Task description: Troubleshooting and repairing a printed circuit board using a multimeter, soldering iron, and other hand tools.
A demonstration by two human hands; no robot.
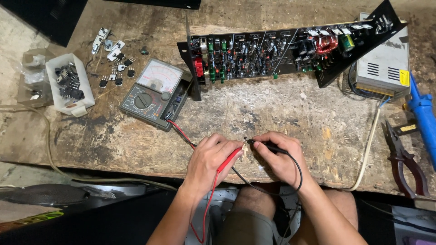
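Observation:
My left hand (210, 159) grips a red test probe (230, 159) near the front edge of the worn wooden bench (281, 109). My right hand (280, 156) grips a black test probe (268, 146). The two probe tips meet at a tiny dark component (245, 139) pinched between my fingers. Red and black leads run from the probes to an analog multimeter (154, 94) lying at the left of centre. Behind it stands a long black circuit board (281, 47) packed with parts.
A white tray (69, 85) of black transistors sits far left, with several loose transistors (116, 72) beside it. A metal power supply box (383, 68), a blue-handled tool (423, 119) and pliers (404, 159) lie at the right. A pale cable (368, 149) crosses the bench.

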